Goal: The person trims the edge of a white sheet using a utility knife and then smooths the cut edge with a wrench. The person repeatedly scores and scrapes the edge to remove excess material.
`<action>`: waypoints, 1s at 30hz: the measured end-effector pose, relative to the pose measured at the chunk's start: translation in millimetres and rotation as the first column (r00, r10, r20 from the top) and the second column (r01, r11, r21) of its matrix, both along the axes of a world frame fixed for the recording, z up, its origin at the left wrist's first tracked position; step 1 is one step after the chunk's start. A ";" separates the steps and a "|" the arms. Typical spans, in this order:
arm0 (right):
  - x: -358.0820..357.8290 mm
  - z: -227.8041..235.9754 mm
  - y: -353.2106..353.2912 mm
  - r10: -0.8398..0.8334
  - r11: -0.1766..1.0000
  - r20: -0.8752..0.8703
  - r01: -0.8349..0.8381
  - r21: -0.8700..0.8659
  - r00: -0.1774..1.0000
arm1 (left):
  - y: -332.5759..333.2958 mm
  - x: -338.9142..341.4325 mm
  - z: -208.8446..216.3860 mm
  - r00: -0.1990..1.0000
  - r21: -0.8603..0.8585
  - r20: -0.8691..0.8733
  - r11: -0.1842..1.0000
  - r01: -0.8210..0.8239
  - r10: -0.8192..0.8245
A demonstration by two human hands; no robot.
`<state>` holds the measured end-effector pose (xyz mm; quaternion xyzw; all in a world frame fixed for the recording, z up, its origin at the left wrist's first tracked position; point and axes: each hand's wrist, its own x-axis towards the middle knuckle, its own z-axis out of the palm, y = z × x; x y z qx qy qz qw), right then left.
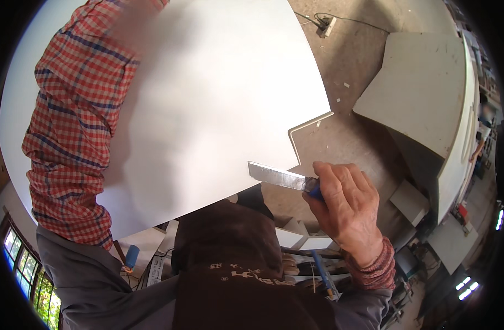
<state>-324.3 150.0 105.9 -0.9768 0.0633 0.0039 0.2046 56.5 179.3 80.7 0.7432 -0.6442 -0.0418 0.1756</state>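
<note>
Right hand [348, 206] clenched on knife [278, 176]; left hand unseen, grip untellable. Ahead of right, board's [224, 115] notch [311, 121] appears cut; remainder undeterminable.

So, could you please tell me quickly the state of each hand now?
Left hand: cannot be told; out of view beyond the checked sleeve.
Right hand: closed, holding the blue-handled blade.

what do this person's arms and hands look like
The left sleeve is red check with dark blue bands, rumpled, meeting dark grey cloth. The right hand is ungloved, with a reddish patterned cuff and grey sleeve. The left hand cannot be seen.
</note>
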 end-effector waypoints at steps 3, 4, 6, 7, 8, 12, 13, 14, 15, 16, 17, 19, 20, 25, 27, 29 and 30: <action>-2.6 -2.5 0.4 -0.029 0.999 -0.035 0.027 -0.035 0.999 | -10.9 3.8 -8.1 0.999 -0.046 -0.039 0.998 0.030 -0.032; -1.2 -0.7 0.2 -0.013 0.999 -0.034 0.012 -0.039 0.999 | -8.1 10.1 -4.4 0.999 -0.052 0.013 0.998 0.042 -0.041; -1.9 -0.7 0.8 -0.007 0.999 -0.014 0.007 -0.038 1.000 | -9.3 13.2 4.8 0.999 -0.004 0.044 1.000 0.028 -0.028; -2.5 -1.7 0.8 -0.012 0.999 -0.010 0.012 -0.041 1.000 | -15.7 10.0 11.6 1.000 0.049 0.025 0.999 0.002 -0.004; -1.3 -1.1 0.3 -0.015 0.998 -0.013 0.014 -0.064 1.000 | -19.3 8.1 14.2 1.000 0.103 0.009 0.994 -0.023 0.023; 4.0 5.2 -3.5 0.010 0.995 -0.021 -0.012 -0.102 1.000 | -19.3 14.5 2.1 0.997 -0.013 -0.070 1.000 0.013 -0.013; 5.6 6.5 -4.6 0.022 0.994 -0.021 -0.025 -0.103 1.000 | -20.1 22.9 -7.9 0.996 -0.064 -0.083 0.997 0.030 -0.036; 5.8 5.7 -4.4 0.015 0.994 -0.032 -0.018 -0.107 0.999 | -24.9 21.9 -14.4 0.991 -0.124 -0.109 0.990 0.064 -0.078; 6.1 4.6 -4.2 0.009 0.994 -0.043 -0.014 -0.111 0.999 | -28.8 22.7 -18.1 0.991 -0.101 -0.115 0.993 0.061 -0.072; 6.8 3.4 -4.3 0.003 0.993 -0.054 -0.009 -0.114 0.999 | -32.4 23.3 -22.0 0.990 -0.077 -0.121 0.995 0.057 -0.066; 4.0 3.1 -4.2 0.009 0.994 -0.044 -0.013 -0.112 0.999 | -30.7 18.9 -15.1 0.993 -0.048 -0.107 0.998 0.044 -0.049; 5.1 4.0 -5.8 0.024 0.995 -0.043 -0.028 -0.098 0.999 | -27.4 15.1 -8.5 0.994 -0.032 -0.103 0.999 0.024 -0.027; 5.1 4.4 -6.4 0.028 0.995 -0.045 -0.033 -0.099 0.999 | -26.5 14.5 -7.0 0.995 -0.025 -0.102 1.000 0.015 -0.017; 7.3 4.6 -8.4 0.047 0.993 -0.043 -0.051 -0.107 0.998 | -22.5 10.3 -0.8 0.993 -0.030 -0.112 0.999 0.033 -0.037; 8.6 4.6 -9.4 0.056 0.992 -0.037 -0.060 -0.111 0.998 | -23.1 10.3 -1.1 0.994 -0.031 -0.098 0.999 0.039 -0.042; 11.4 5.3 -10.3 0.072 0.991 -0.032 -0.075 -0.114 0.997 | -24.5 20.1 -12.0 0.996 -0.074 -0.065 0.995 0.061 -0.066; 12.6 5.8 -11.0 0.074 0.990 -0.036 -0.078 -0.116 0.997 | -24.6 19.4 -11.8 0.995 -0.067 -0.075 0.996 0.056 -0.061</action>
